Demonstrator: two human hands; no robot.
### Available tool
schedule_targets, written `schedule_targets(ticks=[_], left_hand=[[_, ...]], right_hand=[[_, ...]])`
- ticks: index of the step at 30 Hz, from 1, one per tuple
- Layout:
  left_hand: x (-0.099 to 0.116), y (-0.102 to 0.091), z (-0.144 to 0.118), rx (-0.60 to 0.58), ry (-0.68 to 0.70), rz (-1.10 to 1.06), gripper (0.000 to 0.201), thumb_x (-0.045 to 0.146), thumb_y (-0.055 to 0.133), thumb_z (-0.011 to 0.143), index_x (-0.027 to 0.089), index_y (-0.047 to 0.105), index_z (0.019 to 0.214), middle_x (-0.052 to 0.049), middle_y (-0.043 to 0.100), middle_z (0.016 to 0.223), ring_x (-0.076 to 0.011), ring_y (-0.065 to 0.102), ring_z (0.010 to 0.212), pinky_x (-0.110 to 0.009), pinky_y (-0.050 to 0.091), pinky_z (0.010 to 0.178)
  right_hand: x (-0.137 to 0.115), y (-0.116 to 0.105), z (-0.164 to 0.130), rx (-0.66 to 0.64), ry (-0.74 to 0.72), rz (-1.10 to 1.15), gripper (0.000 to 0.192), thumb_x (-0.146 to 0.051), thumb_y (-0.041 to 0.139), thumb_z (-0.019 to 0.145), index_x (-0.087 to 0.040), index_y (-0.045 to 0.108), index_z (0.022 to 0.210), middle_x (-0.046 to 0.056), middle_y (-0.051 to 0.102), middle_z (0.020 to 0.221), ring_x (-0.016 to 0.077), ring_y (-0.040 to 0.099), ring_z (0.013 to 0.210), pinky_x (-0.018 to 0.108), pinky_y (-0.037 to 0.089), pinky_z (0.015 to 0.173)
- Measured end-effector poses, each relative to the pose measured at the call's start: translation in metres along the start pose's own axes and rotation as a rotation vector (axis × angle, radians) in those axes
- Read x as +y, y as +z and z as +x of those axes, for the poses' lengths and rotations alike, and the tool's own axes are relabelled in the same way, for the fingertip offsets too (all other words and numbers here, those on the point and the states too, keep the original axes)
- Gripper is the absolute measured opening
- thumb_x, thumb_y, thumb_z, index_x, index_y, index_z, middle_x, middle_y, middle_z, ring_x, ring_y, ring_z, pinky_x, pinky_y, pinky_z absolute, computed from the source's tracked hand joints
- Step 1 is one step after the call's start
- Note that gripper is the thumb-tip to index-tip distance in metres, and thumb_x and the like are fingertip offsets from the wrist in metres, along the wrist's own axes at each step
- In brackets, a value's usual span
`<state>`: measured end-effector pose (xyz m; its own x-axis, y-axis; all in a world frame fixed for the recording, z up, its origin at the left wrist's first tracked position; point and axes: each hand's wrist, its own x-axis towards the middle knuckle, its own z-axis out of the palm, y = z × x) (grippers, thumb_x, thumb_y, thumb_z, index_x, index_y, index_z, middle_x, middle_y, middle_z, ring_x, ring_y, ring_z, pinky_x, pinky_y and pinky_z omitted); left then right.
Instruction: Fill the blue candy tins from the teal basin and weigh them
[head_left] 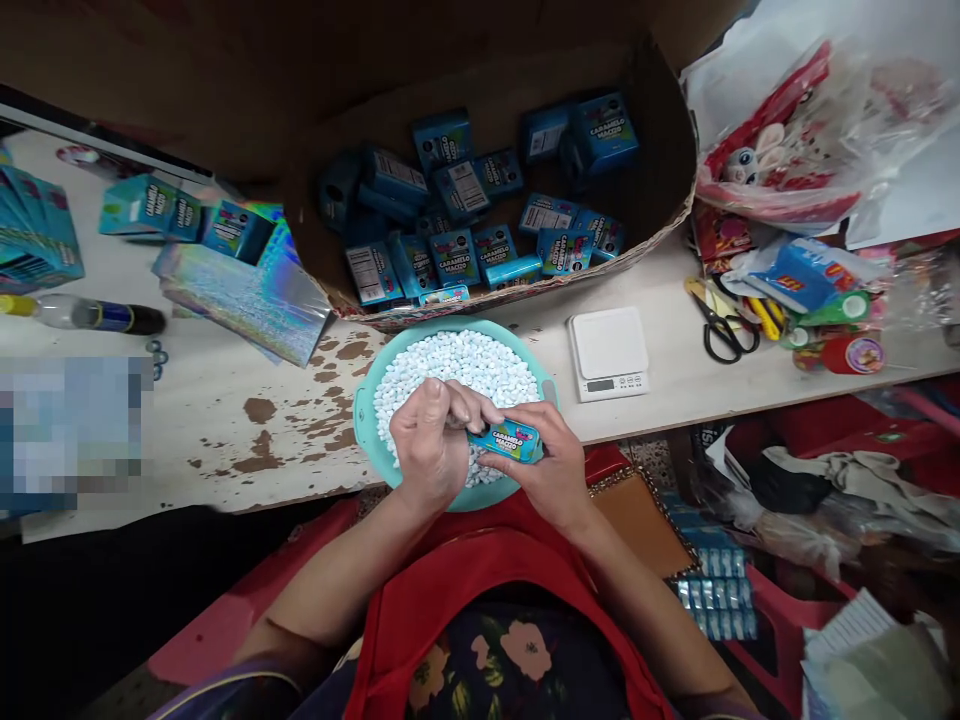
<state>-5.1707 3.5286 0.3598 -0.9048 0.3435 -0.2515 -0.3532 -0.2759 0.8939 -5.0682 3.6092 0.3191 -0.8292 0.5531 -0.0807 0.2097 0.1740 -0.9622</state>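
Small blue box (510, 440), printed "CARAMELO MACIZO": held over the near half of the bowl (366, 405), lying on its side. Right hand (551, 470) grips it from below and behind, fingers closed round its right end. Left hand (427, 440) is curled at the box's left end, fingertips bunched against it; whether they pinch anything cannot be told. Bowl: teal, round, at the table's near edge, heaped with small white candies (457, 365); both hands cover its near part. Carton (660, 215): brown, open, just behind the bowl and touching its far rim, holding many blue boxes (454, 255) of the same print, jumbled on sides and ends. Scale (607, 352): white, flat, just right of the bowl, display toward the person. Scissors (720, 325): black-handled, right of the scale, beside a yellow-handled tool, small jars and a blue packet. Clear bag (787, 150): far right, with red and white contents. Holographic sheets (247, 295): stacked, left of the carton. More blue boxes (150, 208): far left, some folded flat in a fan. Bottle (90, 315): lying on its side, left edge. Table (675, 390): pale, its coating chipped to brown patches left of the bowl. Red apron on the lap; cluttered bags and blister strips on the floor at right.
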Motion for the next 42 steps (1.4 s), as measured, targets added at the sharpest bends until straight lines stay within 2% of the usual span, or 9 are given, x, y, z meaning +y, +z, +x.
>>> schedule_targets(ticks=[6, 13, 18, 23, 26, 31, 36, 40, 42], left_hand=[[0.001, -0.002, 0.003, 0.063, 0.01, -0.009, 0.044, 0.05, 0.058, 0.088, 0.018, 0.051, 0.058, 0.002, 0.049, 0.049, -0.0117, 0.054, 0.045, -0.027, 0.047, 0.05], [0.001, -0.004, -0.001, -0.001, 0.053, -0.009, 0.034, 0.045, 0.054, 0.091, 0.019, 0.055, 0.068, 0.003, 0.056, 0.051, -0.0154, 0.062, 0.05, -0.039, 0.056, 0.071], [0.004, -0.003, -0.003, -0.03, 0.101, -0.005, 0.03, 0.045, 0.054, 0.09, 0.02, 0.054, 0.073, 0.003, 0.057, 0.056, -0.0148, 0.06, 0.049, -0.039, 0.057, 0.066], [-0.004, -0.02, 0.02, 0.088, 0.136, 0.128, 0.029, 0.046, 0.056, 0.088, 0.019, 0.055, 0.076, 0.002, 0.058, 0.065, -0.0129, 0.059, 0.052, -0.032, 0.056, 0.06], [-0.024, -0.043, 0.039, 0.137, 0.036, 0.309, 0.026, 0.041, 0.061, 0.084, 0.018, 0.056, 0.075, 0.001, 0.058, 0.067, -0.012, 0.058, 0.056, -0.029, 0.055, 0.06], [-0.057, -0.07, 0.048, 0.141, 0.04, 0.651, 0.023, 0.04, 0.06, 0.084, 0.019, 0.059, 0.074, 0.0, 0.059, 0.071, -0.0146, 0.059, 0.067, -0.029, 0.054, 0.07], [-0.064, -0.069, 0.04, -0.013, 0.138, 1.022, 0.019, 0.038, 0.06, 0.084, 0.02, 0.064, 0.078, -0.002, 0.065, 0.083, -0.0186, 0.061, 0.084, -0.029, 0.049, 0.076], [-0.065, -0.066, 0.039, -0.038, 0.16, 1.022, 0.019, 0.037, 0.058, 0.085, 0.02, 0.063, 0.079, -0.002, 0.066, 0.081, -0.0187, 0.062, 0.081, -0.03, 0.048, 0.076], [-0.066, -0.068, 0.04, -0.018, 0.146, 1.019, 0.02, 0.038, 0.057, 0.085, 0.02, 0.063, 0.078, -0.001, 0.065, 0.08, -0.0183, 0.062, 0.079, -0.03, 0.048, 0.076]], right_hand=[[-0.001, 0.003, 0.003, -0.014, -0.013, -0.008, 0.043, -0.036, 0.086, 0.065, -0.026, 0.071, 0.104, 0.003, 0.064, 0.097, 0.0179, 0.064, 0.09, 0.033, 0.055, 0.081], [0.001, 0.004, 0.005, -0.013, -0.036, 0.03, 0.044, -0.037, 0.086, 0.065, -0.027, 0.07, 0.105, 0.003, 0.064, 0.097, 0.018, 0.063, 0.091, 0.033, 0.054, 0.081], [0.002, 0.006, 0.006, 0.003, -0.031, 0.068, 0.044, -0.039, 0.086, 0.064, -0.027, 0.07, 0.103, 0.003, 0.064, 0.097, 0.0188, 0.063, 0.093, 0.035, 0.054, 0.084], [0.003, -0.024, 0.002, 0.03, -0.054, 0.144, 0.041, -0.031, 0.086, 0.066, -0.027, 0.07, 0.104, 0.004, 0.063, 0.102, 0.0184, 0.064, 0.096, 0.033, 0.055, 0.084], [0.025, -0.066, 0.012, 0.174, -0.022, 0.041, 0.04, -0.028, 0.085, 0.065, -0.025, 0.07, 0.102, 0.004, 0.064, 0.104, 0.0194, 0.064, 0.097, 0.035, 0.055, 0.084], [0.101, -0.127, 0.064, 0.479, 0.128, 0.025, 0.049, -0.034, 0.088, 0.054, -0.019, 0.068, 0.096, 0.003, 0.068, 0.096, 0.0204, 0.065, 0.09, 0.038, 0.054, 0.085], [0.152, -0.141, 0.098, 0.548, 0.165, 0.137, 0.056, -0.038, 0.085, 0.054, -0.015, 0.064, 0.1, 0.006, 0.068, 0.1, 0.0211, 0.065, 0.093, 0.04, 0.052, 0.091], [0.157, -0.146, 0.081, 0.53, 0.115, 0.211, 0.068, -0.038, 0.086, 0.055, -0.019, 0.058, 0.114, 0.011, 0.063, 0.123, 0.0239, 0.059, 0.117, 0.041, 0.047, 0.102], [0.159, -0.152, 0.062, 0.617, 0.177, 0.212, 0.067, -0.045, 0.081, 0.062, -0.019, 0.057, 0.119, 0.012, 0.061, 0.127, 0.0232, 0.059, 0.119, 0.042, 0.046, 0.103]])
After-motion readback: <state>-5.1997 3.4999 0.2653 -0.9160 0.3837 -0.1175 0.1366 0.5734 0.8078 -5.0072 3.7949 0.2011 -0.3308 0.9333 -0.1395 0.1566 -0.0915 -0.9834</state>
